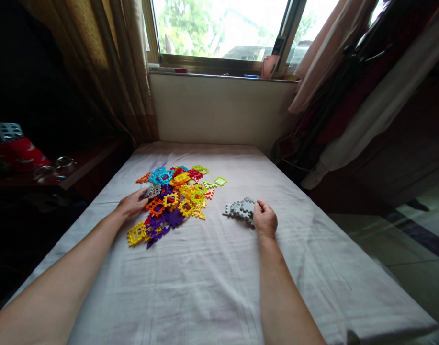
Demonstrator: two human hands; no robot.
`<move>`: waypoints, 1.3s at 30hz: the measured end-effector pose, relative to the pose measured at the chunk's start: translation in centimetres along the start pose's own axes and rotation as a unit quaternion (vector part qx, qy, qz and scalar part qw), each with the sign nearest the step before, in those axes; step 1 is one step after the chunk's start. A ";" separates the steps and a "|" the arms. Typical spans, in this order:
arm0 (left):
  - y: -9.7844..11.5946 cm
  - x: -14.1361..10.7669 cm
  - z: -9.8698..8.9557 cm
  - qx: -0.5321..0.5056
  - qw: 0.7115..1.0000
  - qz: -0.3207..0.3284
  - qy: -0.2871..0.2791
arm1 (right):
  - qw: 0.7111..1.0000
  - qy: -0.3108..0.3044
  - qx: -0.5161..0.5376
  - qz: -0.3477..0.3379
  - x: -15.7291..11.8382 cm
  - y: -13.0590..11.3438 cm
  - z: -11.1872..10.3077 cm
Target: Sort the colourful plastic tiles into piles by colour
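Observation:
A heap of colourful interlocking plastic pieces (185, 191), with notched edges, lies on the sheet-covered surface; yellow, purple, orange, blue, red and green ones overlap. At its left side my left hand (132, 204) has its fingers closed at the edge of a grey interlocking piece (154, 190); the fingertips are partly hidden. Apart from the heap, on the right, lies a smaller cluster of grey interlocking pieces (241, 209). My right hand (265, 220) is at that cluster's right end, fingers curled and thumb pinching the edge of a grey piece.
The surface wears a pale, wrinkled sheet (205, 287). Beyond it are a low wall and a window sill with a pink cup (269, 66). Glasses (56, 167) and a red bag (18, 154) sit on a dark side table. Clothes (377, 105) hang on the right.

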State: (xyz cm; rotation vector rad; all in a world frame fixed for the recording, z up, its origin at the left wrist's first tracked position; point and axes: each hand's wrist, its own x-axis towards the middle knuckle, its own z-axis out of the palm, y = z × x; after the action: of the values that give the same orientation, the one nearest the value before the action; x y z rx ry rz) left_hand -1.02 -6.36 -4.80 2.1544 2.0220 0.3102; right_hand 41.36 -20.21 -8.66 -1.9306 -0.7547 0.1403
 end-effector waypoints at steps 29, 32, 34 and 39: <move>9.3 -8.9 0.2 -0.312 0.938 0.101 0.116 | 0.948 -0.153 0.104 -0.260 -7.5 -5.6 0.6; 12.6 -11.1 1.4 -0.352 0.922 0.144 0.069 | 0.923 -0.248 0.144 -0.257 -9.7 -6.6 1.1; 14.0 -11.9 1.7 -0.357 0.917 0.167 0.050 | 0.911 -0.283 0.172 -0.245 -10.4 -6.9 1.3; 13.7 -11.5 0.9 -0.311 0.928 0.196 0.065 | 0.937 -0.224 0.201 -0.178 -8.1 -6.0 0.9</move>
State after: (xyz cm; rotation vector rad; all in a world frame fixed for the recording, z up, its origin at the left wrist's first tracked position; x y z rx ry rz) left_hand 11.74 -18.72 -2.46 2.1077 1.2602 1.0164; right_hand 31.82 -22.29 -5.81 -1.3574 -1.2597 0.4840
